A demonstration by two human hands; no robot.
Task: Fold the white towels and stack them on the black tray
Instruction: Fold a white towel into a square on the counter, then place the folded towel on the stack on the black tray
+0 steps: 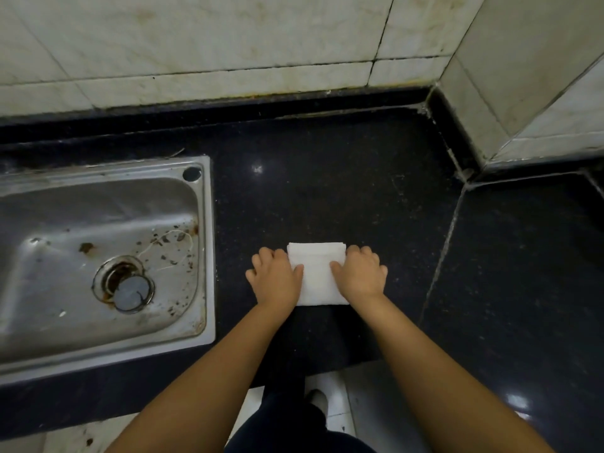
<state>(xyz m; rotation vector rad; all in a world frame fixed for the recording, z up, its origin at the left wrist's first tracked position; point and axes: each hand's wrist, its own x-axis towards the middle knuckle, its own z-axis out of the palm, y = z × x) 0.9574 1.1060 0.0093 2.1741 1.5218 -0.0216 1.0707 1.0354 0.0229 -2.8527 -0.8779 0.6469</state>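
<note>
A white towel (317, 276), folded into a small rectangle, lies on the black counter (327, 191) near its front edge. My left hand (276, 279) grips the towel's left side, thumb on top and fingers curled at its edge. On the right side my right hand (359, 273) holds it the same way. A folded flap runs across the towel's far end. No black tray shows in the head view.
A stained steel sink (98, 256) with a drain is set into the counter to the left. White tiled walls (228, 44) rise behind and at the right corner. A seam (441, 256) splits the counter on the right. Floor tiles and a shoe show below.
</note>
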